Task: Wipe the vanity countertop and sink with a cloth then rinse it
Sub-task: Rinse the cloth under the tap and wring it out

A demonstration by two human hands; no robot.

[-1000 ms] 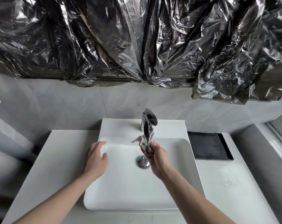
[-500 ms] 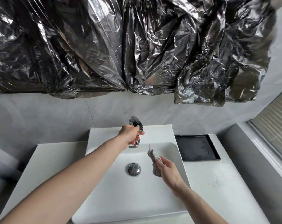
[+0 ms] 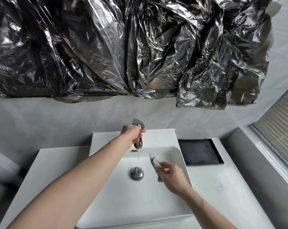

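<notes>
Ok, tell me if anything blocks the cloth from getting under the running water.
Nothing visible does. The right hand holds the cloth inside the sink, just right of the water stream, with only open basin between them. The left hand grips the faucet above, clear of that path.

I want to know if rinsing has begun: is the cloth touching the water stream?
Apart. The head view shows bare white sink between the thin stream and the cloth that the right hand holds.
</notes>
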